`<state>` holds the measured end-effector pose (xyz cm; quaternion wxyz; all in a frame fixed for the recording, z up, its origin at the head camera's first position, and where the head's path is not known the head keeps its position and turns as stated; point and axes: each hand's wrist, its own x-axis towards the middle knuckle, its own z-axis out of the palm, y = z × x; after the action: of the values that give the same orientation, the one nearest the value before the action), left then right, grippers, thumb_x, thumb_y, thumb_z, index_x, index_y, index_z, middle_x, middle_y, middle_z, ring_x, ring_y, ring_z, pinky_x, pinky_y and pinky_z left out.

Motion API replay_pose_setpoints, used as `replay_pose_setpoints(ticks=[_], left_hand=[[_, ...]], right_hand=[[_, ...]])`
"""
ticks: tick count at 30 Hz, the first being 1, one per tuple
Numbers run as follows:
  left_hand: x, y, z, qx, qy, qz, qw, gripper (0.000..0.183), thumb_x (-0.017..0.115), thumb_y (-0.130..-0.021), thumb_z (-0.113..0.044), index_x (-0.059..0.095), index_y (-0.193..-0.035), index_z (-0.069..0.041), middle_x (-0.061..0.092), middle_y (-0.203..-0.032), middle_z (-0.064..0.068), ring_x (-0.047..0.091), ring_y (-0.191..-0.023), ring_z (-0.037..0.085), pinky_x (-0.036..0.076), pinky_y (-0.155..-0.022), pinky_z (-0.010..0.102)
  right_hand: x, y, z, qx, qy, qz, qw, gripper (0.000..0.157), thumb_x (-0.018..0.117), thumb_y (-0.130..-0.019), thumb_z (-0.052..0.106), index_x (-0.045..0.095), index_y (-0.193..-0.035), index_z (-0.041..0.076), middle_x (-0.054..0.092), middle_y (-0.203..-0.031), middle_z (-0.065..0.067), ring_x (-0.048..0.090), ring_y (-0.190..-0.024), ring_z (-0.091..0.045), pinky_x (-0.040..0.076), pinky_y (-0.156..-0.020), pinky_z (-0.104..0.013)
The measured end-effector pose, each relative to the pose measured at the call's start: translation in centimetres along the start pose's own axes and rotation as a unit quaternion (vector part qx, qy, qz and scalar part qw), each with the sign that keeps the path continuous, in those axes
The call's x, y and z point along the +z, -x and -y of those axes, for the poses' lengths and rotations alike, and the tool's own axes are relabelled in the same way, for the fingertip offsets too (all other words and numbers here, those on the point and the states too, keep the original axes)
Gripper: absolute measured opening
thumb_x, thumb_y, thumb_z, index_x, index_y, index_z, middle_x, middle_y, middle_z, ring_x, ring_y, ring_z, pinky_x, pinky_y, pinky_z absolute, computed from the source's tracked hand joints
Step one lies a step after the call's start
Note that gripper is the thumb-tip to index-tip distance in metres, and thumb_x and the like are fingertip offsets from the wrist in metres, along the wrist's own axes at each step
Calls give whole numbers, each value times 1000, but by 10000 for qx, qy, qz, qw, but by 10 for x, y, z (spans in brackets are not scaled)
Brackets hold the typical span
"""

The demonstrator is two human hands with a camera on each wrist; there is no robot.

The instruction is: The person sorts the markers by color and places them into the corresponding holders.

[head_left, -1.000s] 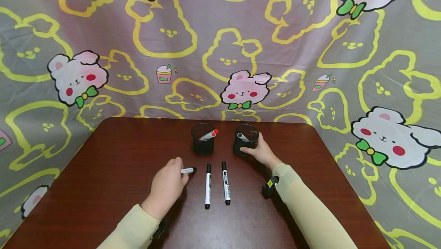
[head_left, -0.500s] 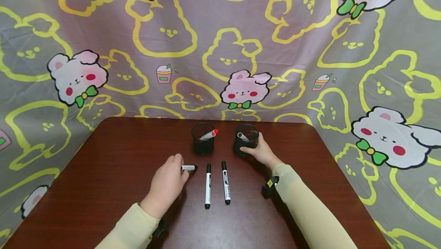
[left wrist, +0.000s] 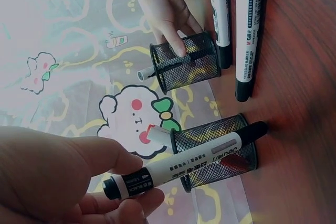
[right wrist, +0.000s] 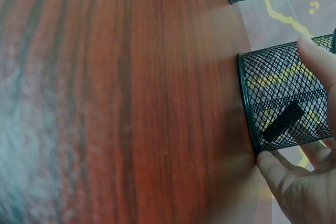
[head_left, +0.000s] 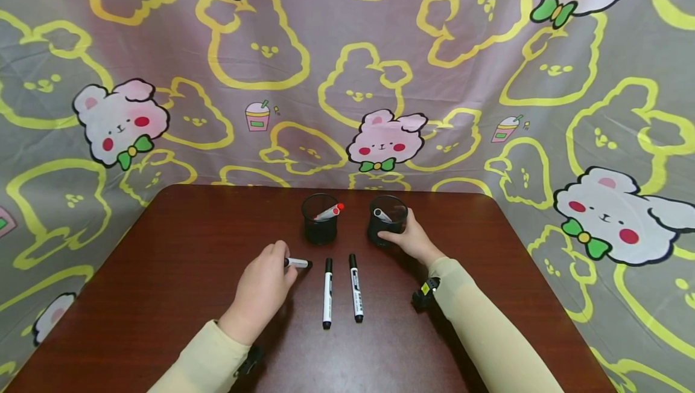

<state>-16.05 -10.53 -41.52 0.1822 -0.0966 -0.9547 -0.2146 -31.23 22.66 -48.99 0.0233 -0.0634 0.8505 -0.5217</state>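
My left hand pinches a black whiteboard marker between thumb and fingers, over the table left of two loose markers. Its white barrel points right, and its black end overlaps the left pen cup in the left wrist view. The right hand grips the right black mesh pen cup from its right side, thumb across the front. That cup stands upright with a marker leaning inside. In the left mesh cup, untouched by either hand, lean red-ended markers.
Two white markers with black ends, a left one and a right one, lie side by side in front of the cups. The brown wooden table ends at a patterned cloth backdrop behind the cups.
My left hand has shifted slightly away from me with the marker, which has turned a little. The right hand keeps its hold on the right cup, and both cups stay put.
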Motion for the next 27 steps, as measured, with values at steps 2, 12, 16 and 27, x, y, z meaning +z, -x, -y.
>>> replay_pose_setpoints(ticks=[2, 12, 16, 27], left_hand=[[-1, 0, 0, 14, -16, -3, 10000, 23, 77, -85, -4, 55, -89, -3, 56, -77, 8, 57, -60, 21, 49, -54, 37], [-8, 0, -2, -34, -88, 127, 9999, 23, 80, -87, -9, 59, -92, -3, 58, -79, 7, 55, -60, 17, 48, -54, 33], [-8, 0, -2, 0, -77, 87, 9999, 24, 82, -86, -9, 59, -93, -3, 58, -79, 7, 56, -62, 18, 49, -55, 34], [-6, -1, 1, 101, 16, -74, 9999, 25, 83, -84, -6, 61, -95, -2, 59, -80, 8, 58, -63, 19, 51, -57, 35]], right_hand=[[0, 0, 0, -14, -23, -14, 10000, 85, 86, -86, 27, 30, -150, 12, 51, -146, -17, 53, -136, -33, 42, -113, -53], [0, -1, -1, 10, -4, -25, 10000, 86, 86, -85, 27, 31, -150, 13, 53, -145, -16, 54, -135, -32, 42, -112, -52], [0, -1, -1, 41, 48, -25, 10000, 87, 87, -85, 30, 31, -150, 14, 53, -145, -16, 53, -135, -31, 42, -111, -51], [0, 0, -1, 62, 12, 2, 10000, 88, 87, -85, 31, 31, -150, 14, 52, -145, -15, 53, -135, -31, 43, -110, -52]])
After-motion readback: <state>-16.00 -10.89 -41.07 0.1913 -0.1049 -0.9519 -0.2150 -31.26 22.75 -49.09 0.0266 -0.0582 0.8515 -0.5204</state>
